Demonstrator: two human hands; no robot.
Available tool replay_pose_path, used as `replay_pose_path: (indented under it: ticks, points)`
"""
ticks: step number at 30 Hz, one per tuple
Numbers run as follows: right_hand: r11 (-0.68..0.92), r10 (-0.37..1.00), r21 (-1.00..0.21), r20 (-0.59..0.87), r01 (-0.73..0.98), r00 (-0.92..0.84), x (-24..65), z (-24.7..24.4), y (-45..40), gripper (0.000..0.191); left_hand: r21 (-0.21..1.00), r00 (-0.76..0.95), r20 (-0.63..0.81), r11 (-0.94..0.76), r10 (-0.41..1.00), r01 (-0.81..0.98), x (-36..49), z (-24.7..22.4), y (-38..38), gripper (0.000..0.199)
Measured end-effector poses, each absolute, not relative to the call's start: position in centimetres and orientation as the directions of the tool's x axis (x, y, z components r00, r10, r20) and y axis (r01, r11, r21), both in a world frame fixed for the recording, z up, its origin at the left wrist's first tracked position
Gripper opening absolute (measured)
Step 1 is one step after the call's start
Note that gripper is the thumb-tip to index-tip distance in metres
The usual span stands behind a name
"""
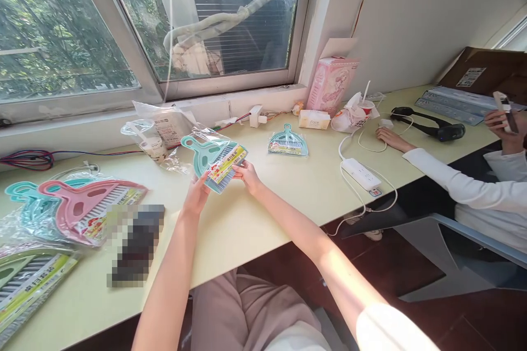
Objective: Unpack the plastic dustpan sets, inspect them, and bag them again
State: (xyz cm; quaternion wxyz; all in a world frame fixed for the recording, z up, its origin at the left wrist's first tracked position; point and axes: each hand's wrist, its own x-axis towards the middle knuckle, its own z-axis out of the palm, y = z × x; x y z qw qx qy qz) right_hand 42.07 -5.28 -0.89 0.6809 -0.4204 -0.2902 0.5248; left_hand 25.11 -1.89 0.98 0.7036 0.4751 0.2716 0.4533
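A teal dustpan-and-brush set in clear plastic, with a yellow label, is held tilted above the table. My left hand grips its lower left edge, and my right hand has its fingers closed on the right edge near the label. Another teal set lies flat farther back on the table. On the left, a pink set overlaps a teal one, with a green set in front of them.
The table also holds a blurred dark object, a drink cup, a pink box, a tissue pack and a power strip with cables. At the right sits a person in white sleeves, holding a phone.
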Motion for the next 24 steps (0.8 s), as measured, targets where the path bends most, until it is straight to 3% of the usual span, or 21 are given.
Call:
replay_pose_path:
  ticks: [5, 13, 19, 24]
  points:
    - [0.132, 0.936, -0.873, -0.046, -0.469, 0.349, 42.2, -0.7, -5.5, 0.026, 0.897, 0.524, -0.046, 0.265, 0.851, -0.353, 25.7, 0.8, -2.1, 0.047]
    - [0.133, 0.939, -0.866, -0.046, -0.483, 0.34, 41.3, -0.9, -5.4, 0.022, 0.881, 0.399, -0.088, 0.258, 0.913, -0.396, 26.3, 0.3, -2.2, 0.042]
    - [0.184, 0.882, -0.83, -0.097, -0.526, 0.462, 42.2, -0.8, -5.3, 0.018, 0.872, 0.634, -0.091, 0.368, 0.768, -0.321, 28.0, -0.1, -3.9, 0.055]
    - [0.152, 0.909, -0.841, -0.087, -0.519, 0.407, 42.0, -0.7, -5.3, 0.018, 0.876, 0.479, -0.033, 0.257, 0.877, -0.409, 27.1, 0.4, -2.7, 0.051]
